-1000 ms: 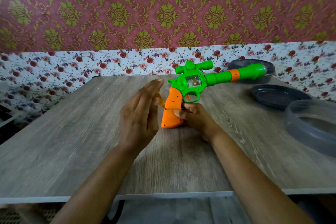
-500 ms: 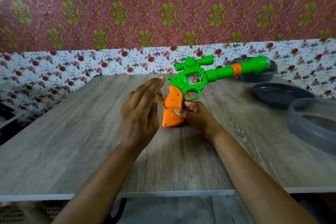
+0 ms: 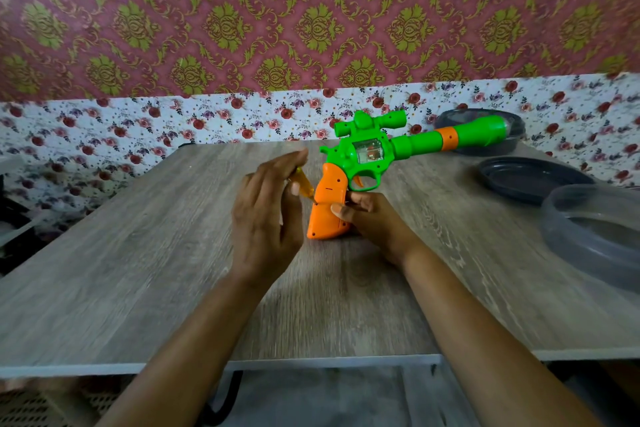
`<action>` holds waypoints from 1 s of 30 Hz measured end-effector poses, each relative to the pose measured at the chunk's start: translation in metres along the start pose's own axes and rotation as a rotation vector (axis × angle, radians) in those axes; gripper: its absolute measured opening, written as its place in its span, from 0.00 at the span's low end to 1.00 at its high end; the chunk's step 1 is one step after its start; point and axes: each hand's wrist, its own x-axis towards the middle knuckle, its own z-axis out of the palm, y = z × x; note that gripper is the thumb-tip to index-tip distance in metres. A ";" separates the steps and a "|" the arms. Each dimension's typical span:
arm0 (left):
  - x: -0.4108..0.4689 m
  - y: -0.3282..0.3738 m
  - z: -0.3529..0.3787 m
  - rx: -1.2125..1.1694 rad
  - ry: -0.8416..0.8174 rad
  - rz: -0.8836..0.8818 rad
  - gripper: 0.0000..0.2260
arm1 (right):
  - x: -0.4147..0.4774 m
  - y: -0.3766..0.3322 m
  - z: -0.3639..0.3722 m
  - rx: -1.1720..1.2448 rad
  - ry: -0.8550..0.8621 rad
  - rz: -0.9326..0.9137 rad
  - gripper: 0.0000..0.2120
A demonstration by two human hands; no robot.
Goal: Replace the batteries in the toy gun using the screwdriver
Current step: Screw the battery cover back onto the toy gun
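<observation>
Fingers of the left hand (image 3: 263, 218) stood nearly straight and close together over the middle of the wood-grain bench (image 3: 138, 270). They pinched the amber handle of a small screwdriver (image 3: 302, 181) against the thumb, and most of the tool was hidden behind the hand. Its tip pointed down and to the right, meeting the left edge of the orange grip (image 3: 327, 208) of the toy gun (image 3: 367, 152). The gun stood upright on the butt of that grip, its green barrel reaching right and slightly up, clear of the bench. Just right of the grip, the right hand (image 3: 375, 222) was curled round it from behind, thumb laid on the near face, steadying the toy.

Little had shifted over the previous second. The left hand stayed in the same spot with the handle between its fingers, and the barrel had tipped up a touch. That suggested a screw being worked in place rather than a fresh approach. The battery cover looked shut and no batteries were in sight, and it could not be told whether the screw was coming out or going back in.

Farther right, a dark lid (image 3: 530, 178) lay flat. A dark bowl (image 3: 516, 146) sat behind the muzzle, and a clear tub (image 3: 595, 232) rested at the right edge.
</observation>
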 end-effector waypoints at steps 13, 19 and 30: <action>-0.001 0.002 -0.001 -0.015 -0.067 -0.016 0.15 | -0.004 0.000 0.000 -0.020 0.002 -0.040 0.14; -0.001 0.013 0.003 0.057 -0.068 0.069 0.13 | -0.009 -0.004 0.002 -0.085 0.036 -0.084 0.13; -0.005 0.029 0.001 -0.038 -0.037 -0.137 0.14 | -0.026 -0.010 -0.005 -0.168 0.114 -0.078 0.14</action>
